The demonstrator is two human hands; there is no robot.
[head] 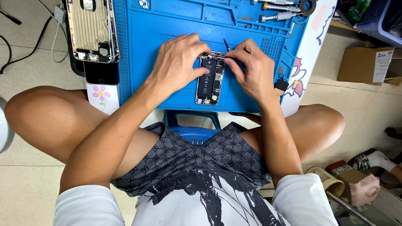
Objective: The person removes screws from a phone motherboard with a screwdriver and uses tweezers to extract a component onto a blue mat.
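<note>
On the low table, a blue work mat covers most of the top, and an opened phone lies in its middle, long axis running near to far, its dark battery showing. A second opened phone shell sits at the far left, half off the mat, and metal screwdrivers rest in the far right tray. The left hand curls over the phone's far left corner, fingers pressing its edge to steady it. The right hand is pinched around a thin dark tool at the phone's far right corner; both hands are equally close.
</note>
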